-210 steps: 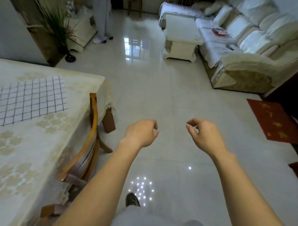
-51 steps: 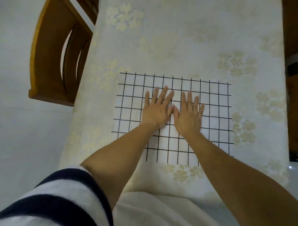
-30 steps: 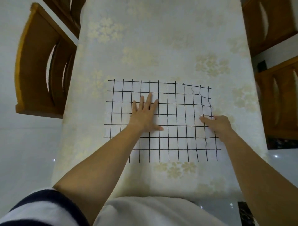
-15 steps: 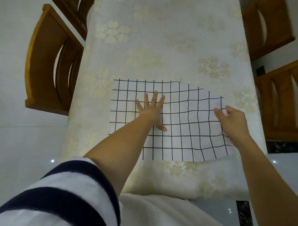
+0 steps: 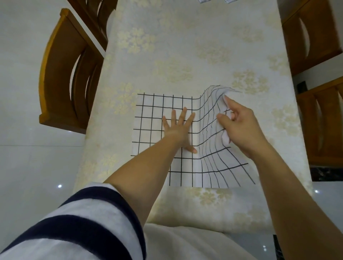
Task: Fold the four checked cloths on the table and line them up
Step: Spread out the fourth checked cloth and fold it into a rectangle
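The table [image 5: 185,46] is long and narrow, covered by a cream tablecloth [image 5: 213,209] with pale gold flower clusters, which hangs over the near edge. One checked cloth [image 5: 154,120] lies by the near edge, its left half flat and its right half raised off the top. Two small pale things [image 5: 203,1] show at the far edge, cut off.

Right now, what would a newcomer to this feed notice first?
The checked cloth lies at the near end of the table, its right half lifted into a curl by the right hand pinching its edge. The left hand presses flat on the cloth's middle. Wooden chairs flank the table.
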`<state>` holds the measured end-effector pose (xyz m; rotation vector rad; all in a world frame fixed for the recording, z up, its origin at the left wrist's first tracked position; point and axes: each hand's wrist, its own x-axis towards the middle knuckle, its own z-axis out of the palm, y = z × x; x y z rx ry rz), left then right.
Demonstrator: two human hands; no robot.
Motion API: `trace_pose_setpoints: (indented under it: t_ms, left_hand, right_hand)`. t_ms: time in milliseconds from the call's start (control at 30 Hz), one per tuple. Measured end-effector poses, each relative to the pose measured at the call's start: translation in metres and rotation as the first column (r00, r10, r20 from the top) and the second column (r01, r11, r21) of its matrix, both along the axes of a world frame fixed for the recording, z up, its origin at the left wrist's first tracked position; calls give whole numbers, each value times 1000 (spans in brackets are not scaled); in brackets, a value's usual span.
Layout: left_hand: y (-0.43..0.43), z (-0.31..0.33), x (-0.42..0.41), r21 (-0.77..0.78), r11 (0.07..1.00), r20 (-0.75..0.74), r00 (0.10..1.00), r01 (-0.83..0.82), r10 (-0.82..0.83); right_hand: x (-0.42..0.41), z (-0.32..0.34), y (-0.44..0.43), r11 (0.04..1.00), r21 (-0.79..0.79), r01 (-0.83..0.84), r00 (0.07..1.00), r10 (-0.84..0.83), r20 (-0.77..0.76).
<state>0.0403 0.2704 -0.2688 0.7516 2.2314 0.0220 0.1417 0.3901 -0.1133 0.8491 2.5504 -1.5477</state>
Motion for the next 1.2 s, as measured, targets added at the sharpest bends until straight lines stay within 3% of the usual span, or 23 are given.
trace_pose_setpoints:
  t_ms: [100,200,300,433,500,600,700,767,867,967,1200]
  left_hand:
    - [-9,0,5,114,993,-54,999,15,-8]
    - [-30,8,8,369,920,1,990,-129,138]
    - [-71,2,7,381,924,-248,959,-36,139]
    - [-144,-11,14,534,810,-191,898,-242,395]
    - [-171,-20,14,483,812,-205,859,-328,468]
    - [-191,-32,6,385,874,-265,871,-298,413]
    - [-204,-37,7,382,905,-369,868,-185,333]
    - [-208,-41,12,355,921,-417,854,-163,312]
    - [-207,-41,11,333,929,-439,845,-162,304]
    - [-207,-41,11,326,931,-440,846,-162,301]
    - [-208,-39,9,377,903,-361,866,-205,347]
  right_hand:
    - [-24,-6,-36,999,-14,-29,998,29,49]
    - [-45,-20,-71,990,-19,-139,986,140,92]
    - [-59,-41,-96,980,12,-201,974,198,109]
    - [-72,-68,-120,966,107,-237,959,215,182]
    - [-75,-81,-130,959,57,-277,950,264,164]
    - [-71,-91,-138,947,-19,-320,944,320,77]
    - [-54,-106,-127,900,325,-290,940,332,-83]
    - [-42,-124,-115,740,543,-397,886,464,15]
    - [-31,-151,-107,533,532,-658,747,552,370]
    - [-29,-169,-109,495,466,-733,679,551,484]
    - [-37,-175,-124,451,479,-753,654,594,469]
